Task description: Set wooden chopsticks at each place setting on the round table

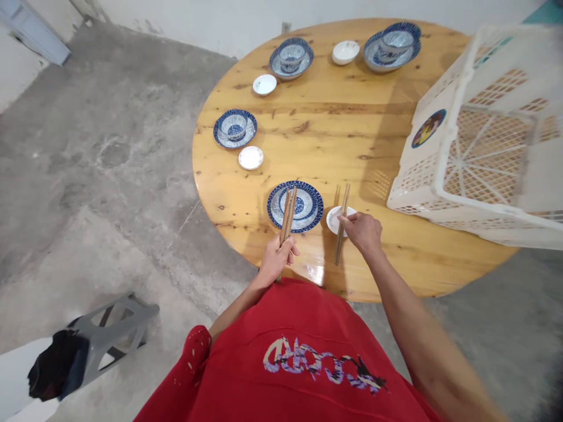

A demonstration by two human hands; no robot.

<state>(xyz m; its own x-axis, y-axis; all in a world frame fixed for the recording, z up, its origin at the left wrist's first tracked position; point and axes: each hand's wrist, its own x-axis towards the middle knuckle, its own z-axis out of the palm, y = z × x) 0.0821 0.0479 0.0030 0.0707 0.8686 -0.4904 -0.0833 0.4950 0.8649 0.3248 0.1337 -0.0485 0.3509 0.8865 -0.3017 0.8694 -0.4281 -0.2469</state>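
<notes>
Gripping a bundle of chopsticks [288, 215] in my left hand [277, 258], I have my fingers curled tight around their lower ends, and the tips fan out above my knuckles over the near blue-patterned plate [295, 206]. That plate lies just beyond this grip, close to the near edge of the round wooden table [334, 135], which curves right under my wrist.

My right hand [363, 231] pinches a second pair of chopsticks [342, 225] partway down their length, thumb and fingers pressed together on them. Their upper part crosses the small white dish [339, 220] just left of this hand, and their lower ends point back toward the table edge and my red shirt [299, 357]. Between my two hands is a narrow strip of bare wood.

Right of my right hand the tabletop is bare up to the white plastic crate [479, 146], which rests tilted and overhangs the table's right side. Well beyond both hands are three more settings: a bowl on a plate [235, 128] with a white dish [250, 157] out to the left, and two others along the far edge [291, 57] [392, 44]. The middle of the table between them is open wood. Off to my left is concrete floor, with a grey stool [112, 334] lying down by my left elbow.
</notes>
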